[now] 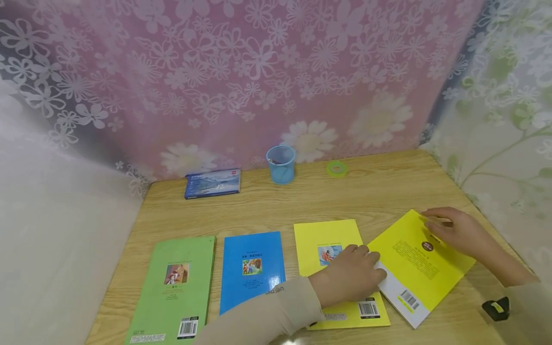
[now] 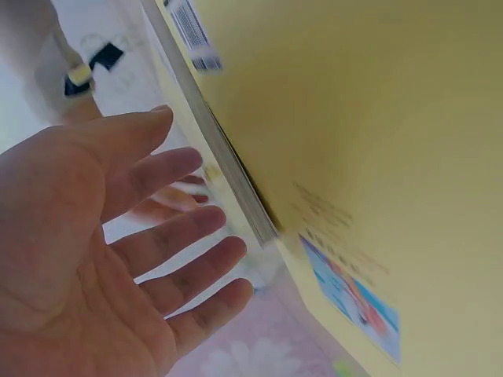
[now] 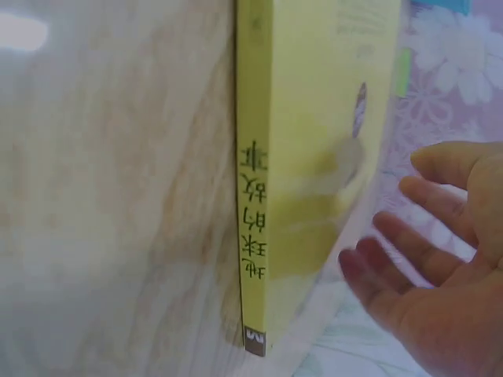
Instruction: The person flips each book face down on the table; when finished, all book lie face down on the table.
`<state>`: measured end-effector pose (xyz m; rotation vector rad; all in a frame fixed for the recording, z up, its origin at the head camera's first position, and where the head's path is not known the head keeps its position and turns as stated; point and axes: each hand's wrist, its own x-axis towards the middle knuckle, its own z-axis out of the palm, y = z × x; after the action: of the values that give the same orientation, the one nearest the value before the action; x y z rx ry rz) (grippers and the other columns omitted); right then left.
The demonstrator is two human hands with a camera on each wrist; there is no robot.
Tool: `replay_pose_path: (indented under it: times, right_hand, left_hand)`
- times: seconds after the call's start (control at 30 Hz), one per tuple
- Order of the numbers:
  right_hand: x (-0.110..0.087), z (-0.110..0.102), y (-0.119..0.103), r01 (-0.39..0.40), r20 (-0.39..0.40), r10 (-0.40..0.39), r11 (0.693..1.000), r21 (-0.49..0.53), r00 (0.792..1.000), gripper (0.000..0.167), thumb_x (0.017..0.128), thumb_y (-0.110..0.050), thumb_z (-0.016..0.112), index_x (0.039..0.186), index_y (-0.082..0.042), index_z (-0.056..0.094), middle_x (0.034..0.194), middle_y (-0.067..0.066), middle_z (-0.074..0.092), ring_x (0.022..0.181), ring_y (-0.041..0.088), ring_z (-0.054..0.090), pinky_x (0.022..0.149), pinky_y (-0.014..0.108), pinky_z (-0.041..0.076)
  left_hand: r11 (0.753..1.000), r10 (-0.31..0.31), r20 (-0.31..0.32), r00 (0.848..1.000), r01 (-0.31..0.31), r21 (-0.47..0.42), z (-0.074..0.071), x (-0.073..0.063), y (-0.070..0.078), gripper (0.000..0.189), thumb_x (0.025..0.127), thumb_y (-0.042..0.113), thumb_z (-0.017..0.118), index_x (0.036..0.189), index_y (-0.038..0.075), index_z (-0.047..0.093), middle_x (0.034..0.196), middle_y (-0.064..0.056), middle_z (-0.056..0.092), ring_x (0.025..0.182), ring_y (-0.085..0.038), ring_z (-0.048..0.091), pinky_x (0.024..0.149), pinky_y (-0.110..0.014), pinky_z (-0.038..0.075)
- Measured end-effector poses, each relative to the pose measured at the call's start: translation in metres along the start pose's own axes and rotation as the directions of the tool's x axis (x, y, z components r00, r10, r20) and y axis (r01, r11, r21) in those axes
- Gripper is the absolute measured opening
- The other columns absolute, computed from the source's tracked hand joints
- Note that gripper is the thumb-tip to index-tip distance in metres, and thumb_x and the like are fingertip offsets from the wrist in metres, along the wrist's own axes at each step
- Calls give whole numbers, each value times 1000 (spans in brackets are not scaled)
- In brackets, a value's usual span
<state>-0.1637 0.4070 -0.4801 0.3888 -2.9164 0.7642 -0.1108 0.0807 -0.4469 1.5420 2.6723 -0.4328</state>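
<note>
A yellow book with a white strip and a barcode [image 1: 420, 258] lies slanted at the right of the table. My right hand [image 1: 459, 232] is over its top right corner. In the right wrist view, that hand [image 3: 440, 243] has spread, loosely bent fingers beside the book's yellow spine [image 3: 255, 196], which bears black characters. My left hand [image 1: 351, 275] hovers over the neighbouring yellow book [image 1: 336, 230], which has a small picture, close to the slanted book's white edge. In the left wrist view, the left hand's fingers [image 2: 220, 251] are apart, with nothing gripped.
Left of the yellow books lie a blue book [image 1: 254, 244], partly behind my left sleeve, and a green book [image 1: 172, 268]. Along the back are a blue flat box [image 1: 213, 183], a light blue mesh cup [image 1: 281, 167] holding something thin, and a green tape roll [image 1: 337, 168].
</note>
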Motion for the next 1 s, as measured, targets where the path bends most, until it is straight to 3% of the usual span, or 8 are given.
replay_pose_path:
  times: [0.17,0.33,0.47,0.63,0.83,1.0]
  right_hand:
    - [-16,-6,-5,-74,-28,74,997,-14,997,32,102,-16,70,124,6,70,130,39,63,118,59,57,90,75,48]
    - [-35,-8,-15,-181,-13,181,983,-20,983,42,105,-29,66,126,7,69,135,44,57,120,65,52,87,78,47]
    - [-51,-5,-21,-231,-15,230,972,-49,973,50,104,-34,66,126,12,66,136,49,51,121,68,46,91,81,41]
    - [-65,0,-26,-261,-30,259,961,-97,965,56,101,-37,69,123,15,66,132,52,51,117,70,47,89,84,39]
    - [-65,-4,-32,-309,119,323,943,-125,939,72,103,-44,64,130,21,57,136,54,46,120,73,43,92,83,42]
    - [-64,-2,-36,-301,157,326,939,-167,932,78,104,-48,62,133,24,53,136,58,41,120,73,40,91,86,37]
  left_hand:
    - [991,-108,42,993,111,-69,4,2,-21,47,104,61,54,149,47,53,146,14,56,129,-10,56,109,-29,48]
    - [970,-181,76,981,191,-153,10,7,-37,51,104,61,54,151,43,51,143,14,56,123,-10,56,105,-28,49]
    - [967,-192,47,980,198,-160,18,9,-45,45,104,59,54,142,36,60,129,11,58,108,-10,54,96,-26,50]
    - [968,-178,35,983,181,-174,24,10,-50,39,106,56,54,140,40,64,123,10,55,102,-11,48,91,-26,47]
    - [971,-180,27,983,182,-155,30,11,-50,44,106,58,52,148,48,54,127,11,52,108,-11,46,96,-27,45]
    - [974,-172,21,985,173,-146,32,10,-49,54,106,60,48,158,56,34,150,11,47,131,-13,45,106,-32,45]
